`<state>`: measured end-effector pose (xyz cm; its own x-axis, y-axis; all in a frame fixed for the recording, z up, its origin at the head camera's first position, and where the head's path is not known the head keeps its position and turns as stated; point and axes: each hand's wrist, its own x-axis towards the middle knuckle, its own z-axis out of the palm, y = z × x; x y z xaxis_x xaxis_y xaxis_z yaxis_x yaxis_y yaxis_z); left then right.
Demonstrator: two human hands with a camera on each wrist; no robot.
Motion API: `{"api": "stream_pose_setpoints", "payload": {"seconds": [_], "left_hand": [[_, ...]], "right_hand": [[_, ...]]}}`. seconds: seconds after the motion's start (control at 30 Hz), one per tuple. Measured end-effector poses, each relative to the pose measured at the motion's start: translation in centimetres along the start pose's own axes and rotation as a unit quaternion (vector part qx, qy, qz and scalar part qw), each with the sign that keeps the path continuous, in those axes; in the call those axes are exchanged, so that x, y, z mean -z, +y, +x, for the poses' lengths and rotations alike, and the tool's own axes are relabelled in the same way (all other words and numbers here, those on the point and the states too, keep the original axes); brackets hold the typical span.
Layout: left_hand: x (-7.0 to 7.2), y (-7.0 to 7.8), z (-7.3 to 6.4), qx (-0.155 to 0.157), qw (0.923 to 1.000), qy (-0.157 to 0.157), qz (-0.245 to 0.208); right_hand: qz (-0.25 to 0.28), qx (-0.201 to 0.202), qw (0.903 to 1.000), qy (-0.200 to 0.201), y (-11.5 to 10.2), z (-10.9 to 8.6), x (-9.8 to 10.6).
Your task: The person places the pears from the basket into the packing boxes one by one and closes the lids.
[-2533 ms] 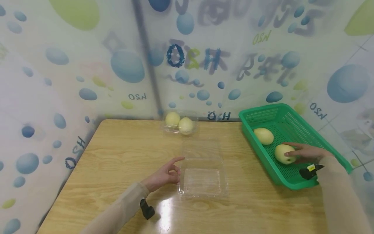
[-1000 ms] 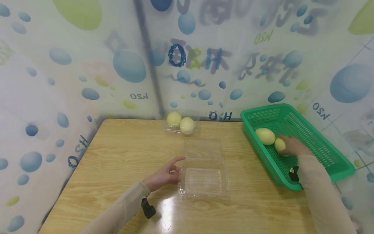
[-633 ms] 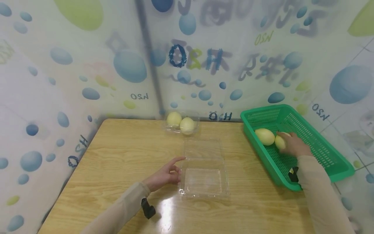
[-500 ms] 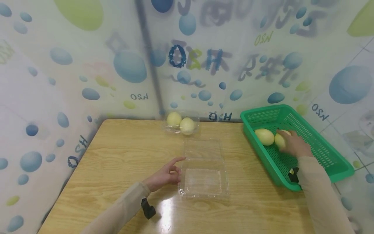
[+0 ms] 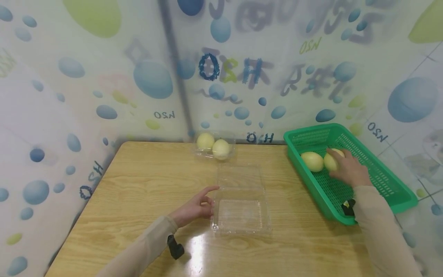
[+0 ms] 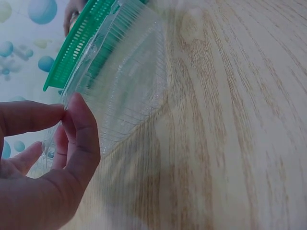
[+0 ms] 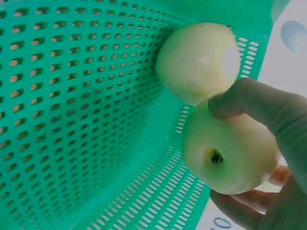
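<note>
My left hand [image 5: 195,209] pinches the left rim of a clear plastic clamshell box [image 5: 240,213]. The box stands on the table with its lid [image 5: 238,175] folded back; thumb and finger meet on the rim in the left wrist view. Inside a green basket, my right hand [image 5: 351,169] grips a pale yellow pear [image 7: 225,148]. Its thumb lies over one side, with fingers curled beneath, and the pear's dark blossom end shows in the right wrist view. A second pear [image 5: 312,161] rests right beside the held one, against the basket's side.
The green perforated basket [image 5: 308,184] stands at the table's right side. Another clear box [image 5: 231,150] with two pears [image 5: 212,145] sits at the back edge by the patterned wall covering [image 5: 221,104]. The wooden table [image 5: 149,173] spreads out to the left.
My right hand has shifted the gripped pear back and left in the basket, up beside the other pear, turning it on the way. The left hand stays on the box rim.
</note>
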<state>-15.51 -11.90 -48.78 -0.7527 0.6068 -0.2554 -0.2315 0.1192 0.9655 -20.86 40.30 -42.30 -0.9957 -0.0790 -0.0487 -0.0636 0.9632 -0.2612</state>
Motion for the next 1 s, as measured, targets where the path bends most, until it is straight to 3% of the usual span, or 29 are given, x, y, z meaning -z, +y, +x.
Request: {"api": "stream_pose_setpoints", "payload": {"seconds": [0.4,0.7,1.0], "left_hand": [[0.1,0.1,0.0,0.001,1.0,-0.002,-0.002],[0.2,0.0,0.1,0.004,1.0,-0.003,-0.002],[0.0,0.0,0.0,0.0,1.0,-0.002,-0.006]], "right_hand": [[-0.024,0.049,0.997,0.056,-3.2,-1.3,2.3],[-0.032,0.065,0.9957,0.058,-4.9,-2.1,3.5],[-0.049,0.108,0.9879,0.1,-6.9,-3.2,4.2]]}}
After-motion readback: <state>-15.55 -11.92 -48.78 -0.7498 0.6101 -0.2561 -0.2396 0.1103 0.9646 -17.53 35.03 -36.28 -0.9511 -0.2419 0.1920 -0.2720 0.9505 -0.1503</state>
